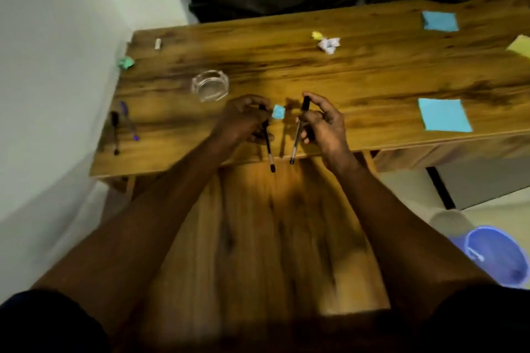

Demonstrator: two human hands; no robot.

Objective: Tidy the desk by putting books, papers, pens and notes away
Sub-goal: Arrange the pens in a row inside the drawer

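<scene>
From the head camera, both hands were raised over the near edge of the wooden desk [358, 74], each holding a pen. The left hand [242, 122] had its fingers [252, 100] curled round the capped end of a black pen [269, 152], whose tip pointed down past the desk's front edge. The right hand [325, 126] pinched a second black pen [295, 137] near its upper half, and this one also hung tip-down, just beside the first.

Between the two hands a small blue note [278, 111] lay on the desk. A clear glass dish [210, 85] stood near the left hand. At the desk's left end lay a dark pen [115, 132] and a purple pen [129, 121], side by side, and a crumpled green paper [126, 62] sat at the edge by the wall. Further back were crumpled white paper [329, 44] and a yellow scrap [316, 35]. Two larger blue notes, one near [443, 115] and one far [439, 21], lay toward the right. A blue bucket [496, 255] stood on the floor at the right.
</scene>
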